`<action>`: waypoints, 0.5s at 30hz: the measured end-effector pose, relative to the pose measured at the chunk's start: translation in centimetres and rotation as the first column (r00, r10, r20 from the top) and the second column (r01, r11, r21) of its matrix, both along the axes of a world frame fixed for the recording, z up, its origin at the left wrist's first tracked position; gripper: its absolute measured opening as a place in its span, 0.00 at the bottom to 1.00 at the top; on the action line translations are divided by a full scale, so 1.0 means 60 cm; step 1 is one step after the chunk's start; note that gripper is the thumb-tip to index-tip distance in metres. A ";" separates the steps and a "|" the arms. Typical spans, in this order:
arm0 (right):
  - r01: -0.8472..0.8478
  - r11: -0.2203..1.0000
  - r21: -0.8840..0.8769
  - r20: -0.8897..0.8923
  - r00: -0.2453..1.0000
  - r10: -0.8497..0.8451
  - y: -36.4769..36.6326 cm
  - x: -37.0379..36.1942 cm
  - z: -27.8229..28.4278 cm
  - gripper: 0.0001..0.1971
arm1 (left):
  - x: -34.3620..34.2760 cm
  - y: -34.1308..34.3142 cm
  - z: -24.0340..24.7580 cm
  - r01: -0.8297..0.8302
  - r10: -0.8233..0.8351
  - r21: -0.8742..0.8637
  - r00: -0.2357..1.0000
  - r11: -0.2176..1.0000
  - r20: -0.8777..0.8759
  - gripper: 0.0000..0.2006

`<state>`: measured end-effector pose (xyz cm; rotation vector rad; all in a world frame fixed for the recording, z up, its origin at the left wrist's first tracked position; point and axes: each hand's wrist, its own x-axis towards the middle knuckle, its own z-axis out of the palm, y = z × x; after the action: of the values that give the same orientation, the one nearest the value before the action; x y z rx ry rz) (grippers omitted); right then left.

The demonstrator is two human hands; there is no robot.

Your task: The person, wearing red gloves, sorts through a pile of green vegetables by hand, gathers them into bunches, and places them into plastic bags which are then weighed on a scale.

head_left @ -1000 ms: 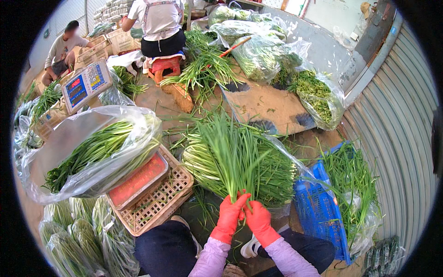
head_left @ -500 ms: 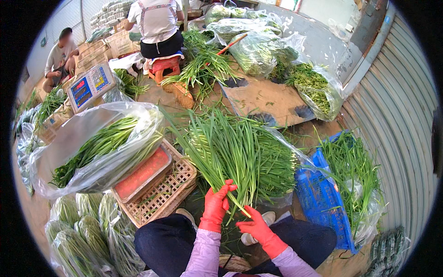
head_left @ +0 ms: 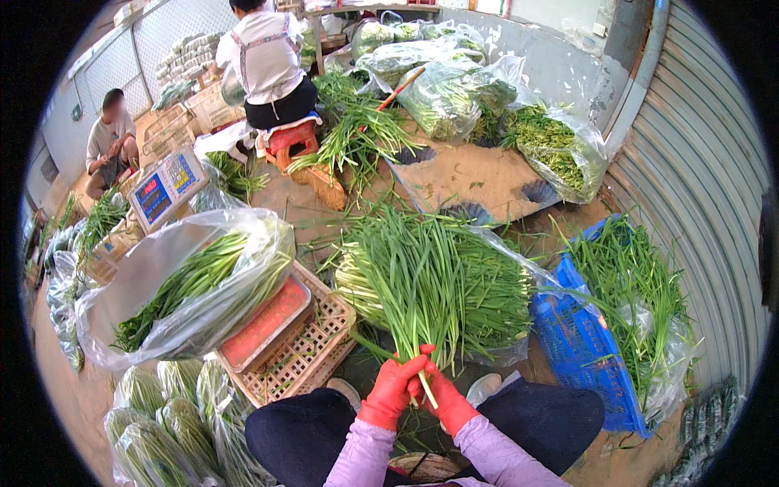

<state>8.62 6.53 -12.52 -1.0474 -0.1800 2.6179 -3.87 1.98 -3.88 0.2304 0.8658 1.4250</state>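
Observation:
In red rubber gloves, my left hand (head_left: 388, 396) and my right hand (head_left: 448, 399) meet in front of my lap. Between them is a bunch of garlic chives (head_left: 418, 304), its pale stem ends pointing toward me and its green leaves fanning away. The left hand is closed round the stems; the right hand's fingers close on the same stems from the other side, partly hidden. Just beyond the hands lies a large heap of garlic chives (head_left: 491, 296) on a plastic sheet, and the held leaves overlap it.
An open plastic bag (head_left: 97, 325) of chives rests on a red-topped scale (head_left: 258, 337) over a tan crate (head_left: 304, 361). Its display (head_left: 168, 188) stands behind. Bagged bundles (head_left: 166, 430) lie front left. A blue basket (head_left: 580, 357) stands right. Two people sit farther back.
My right hand has moved in to meet the left and closed on the stems. The bunch is now drawn together and points more straight away from me. The whole view has shifted slightly.

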 end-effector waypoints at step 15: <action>-0.080 0.413 0.907 0.281 0.845 -0.455 -0.083 0.018 0.115 0.12 | -0.014 -0.039 0.037 -0.186 0.167 -0.107 0.972 0.977 -0.166 0.11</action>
<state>9.72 1.55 -5.62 -1.1296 -1.3372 1.4828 -4.73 -0.35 -1.67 0.1768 1.1217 1.5272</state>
